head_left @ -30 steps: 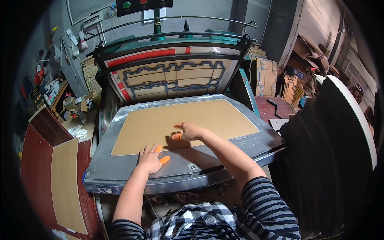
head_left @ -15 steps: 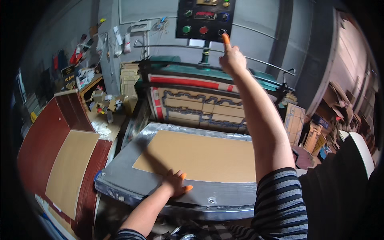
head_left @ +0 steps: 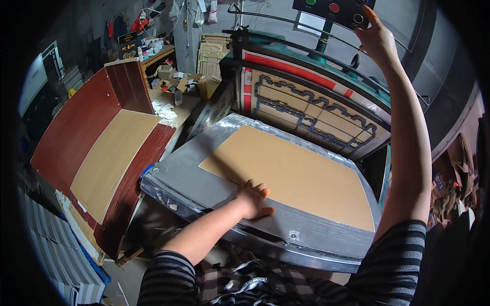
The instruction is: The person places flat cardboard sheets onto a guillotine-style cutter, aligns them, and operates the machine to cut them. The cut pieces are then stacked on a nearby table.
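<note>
A tan cardboard sheet (head_left: pixel 296 178) lies flat on the grey metal bed (head_left: pixel 184 183) of a press. My left hand (head_left: pixel 251 200) rests at the sheet's near edge with spread fingers, orange covers on two of the fingertips. Raised at the upper right, my right hand (head_left: pixel 378 43) holds nothing. Its orange-covered index finger stretches up against the edge of a black control panel (head_left: pixel 346 11) with round buttons; whether it presses one I cannot tell. Behind the bed stands the tilted upper plate with a die board (head_left: pixel 286 118) edged in dark strips.
At the left, a dark red wooden stand (head_left: pixel 66 143) carries more tan sheets (head_left: pixel 115 158). Striped grey-and-white stacks (head_left: pixel 56 250) stand below it. A metal bar (head_left: pixel 275 18) crosses before the panel. Cardboard scraps (head_left: pixel 462 168) pile up at the right, and a cluttered bench (head_left: pixel 158 53) stands behind.
The view has swung left and down, so the panel sits higher and further right. My right index finger has left the lower black button; my left hand stays on the bed by the sheet.
</note>
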Motion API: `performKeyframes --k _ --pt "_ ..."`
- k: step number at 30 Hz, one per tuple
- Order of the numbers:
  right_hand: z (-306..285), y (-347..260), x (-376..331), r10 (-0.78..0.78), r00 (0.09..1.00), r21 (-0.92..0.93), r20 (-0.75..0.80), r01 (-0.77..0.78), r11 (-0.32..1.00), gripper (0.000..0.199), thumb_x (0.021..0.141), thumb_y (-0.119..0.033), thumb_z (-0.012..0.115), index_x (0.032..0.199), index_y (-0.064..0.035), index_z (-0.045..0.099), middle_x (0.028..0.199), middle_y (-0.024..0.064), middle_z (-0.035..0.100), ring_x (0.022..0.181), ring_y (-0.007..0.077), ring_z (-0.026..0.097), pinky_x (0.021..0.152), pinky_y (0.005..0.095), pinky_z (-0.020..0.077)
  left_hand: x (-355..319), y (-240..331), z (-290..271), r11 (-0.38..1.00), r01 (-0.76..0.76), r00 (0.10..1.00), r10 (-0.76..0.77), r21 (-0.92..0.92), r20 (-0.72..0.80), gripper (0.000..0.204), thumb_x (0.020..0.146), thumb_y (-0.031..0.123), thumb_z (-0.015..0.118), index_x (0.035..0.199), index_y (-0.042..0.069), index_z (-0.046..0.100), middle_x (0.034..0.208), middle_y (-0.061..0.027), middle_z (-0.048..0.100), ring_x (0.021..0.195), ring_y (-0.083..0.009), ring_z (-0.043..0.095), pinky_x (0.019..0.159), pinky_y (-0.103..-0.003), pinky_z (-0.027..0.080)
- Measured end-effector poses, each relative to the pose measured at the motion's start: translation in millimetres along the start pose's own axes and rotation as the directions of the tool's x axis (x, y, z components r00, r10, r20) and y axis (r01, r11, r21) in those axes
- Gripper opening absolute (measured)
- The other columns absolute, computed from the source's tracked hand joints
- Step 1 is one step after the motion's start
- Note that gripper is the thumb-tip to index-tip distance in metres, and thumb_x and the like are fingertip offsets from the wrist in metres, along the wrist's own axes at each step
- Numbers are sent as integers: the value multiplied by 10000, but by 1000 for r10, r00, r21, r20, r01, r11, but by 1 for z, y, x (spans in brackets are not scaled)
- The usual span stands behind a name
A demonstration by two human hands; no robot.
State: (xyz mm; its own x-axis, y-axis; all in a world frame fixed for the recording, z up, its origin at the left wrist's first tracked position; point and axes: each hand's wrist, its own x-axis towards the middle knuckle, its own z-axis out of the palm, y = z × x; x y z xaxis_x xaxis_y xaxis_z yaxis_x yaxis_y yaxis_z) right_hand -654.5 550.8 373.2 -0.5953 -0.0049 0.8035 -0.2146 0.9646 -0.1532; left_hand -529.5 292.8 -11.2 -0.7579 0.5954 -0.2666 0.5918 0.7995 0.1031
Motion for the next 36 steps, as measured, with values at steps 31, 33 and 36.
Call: performKeyframes --k 31,33,36 --pt "-177 62 -617 766 640 -21 63 -767 642 356 772 -72 748 1110 -10 656 872 144 693 762 232 690 682 308 544 49 95 -145 525 -712 68 712 466 -699 256 671 136 762 906 77 680 946 -65 644 930 -262 616 811 -397 478" --pt "-182 56 -593 781 622 -3 55 -782 623 354 772 -77 751 1107 -14 658 871 143 689 746 229 686 676 309 546 47 92 -161 589 -689 105 657 422 -747 258 681 127 756 922 73 680 963 -67 642 937 -270 614 822 -405 476" --pt "-183 55 -581 730 680 -25 60 -731 682 347 775 -74 749 1107 -21 659 845 136 679 727 222 682 660 303 545 44 84 -184 658 -603 49 596 452 -802 279 693 125 753 956 68 676 1004 -87 632 991 -300 600 869 -427 461"
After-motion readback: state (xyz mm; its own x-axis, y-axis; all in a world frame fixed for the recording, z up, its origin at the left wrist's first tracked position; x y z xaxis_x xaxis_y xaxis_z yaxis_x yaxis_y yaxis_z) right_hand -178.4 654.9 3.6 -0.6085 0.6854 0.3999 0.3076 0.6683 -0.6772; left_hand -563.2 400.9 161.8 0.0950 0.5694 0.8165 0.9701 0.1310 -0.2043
